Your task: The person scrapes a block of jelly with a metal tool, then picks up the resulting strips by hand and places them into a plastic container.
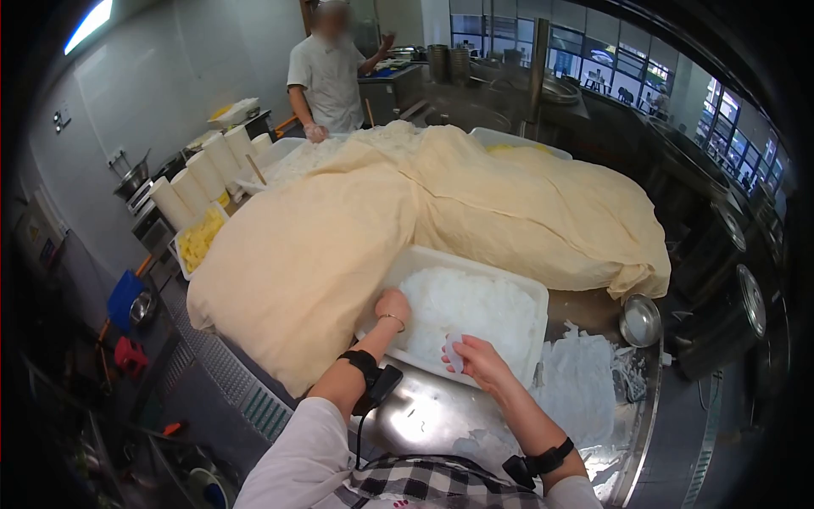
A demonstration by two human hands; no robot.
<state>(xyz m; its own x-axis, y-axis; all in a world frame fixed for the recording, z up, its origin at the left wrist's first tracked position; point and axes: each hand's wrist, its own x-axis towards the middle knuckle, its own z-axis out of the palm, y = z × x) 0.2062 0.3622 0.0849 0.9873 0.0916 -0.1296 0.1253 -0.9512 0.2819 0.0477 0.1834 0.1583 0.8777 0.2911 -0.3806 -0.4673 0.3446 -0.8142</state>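
A white tray (pixel 543 327) full of pale, translucent pieces (pixel 462 297) stands on the steel table in front of me. My left hand (pixel 393 307) is closed at the tray's left side, beside the cream cloth; what its fingers hold, if anything, is hidden. Over the tray's near edge, my right hand (pixel 477 358) pinches a small translucent white piece (pixel 455 351) between thumb and fingers. Large cream cloths (pixel 297 254) cover bulky heaps behind and to the left of the tray.
A metal bowl (pixel 640 321) and a wet whitish sheet (pixel 577 386) lie right of the tray. Yellow pieces fill a container (pixel 199 242) at the left, near white cylinders (pixel 203 176). Across the table stands a person in white (pixel 326 81). Large lidded pots (pixel 721 318) line the right.
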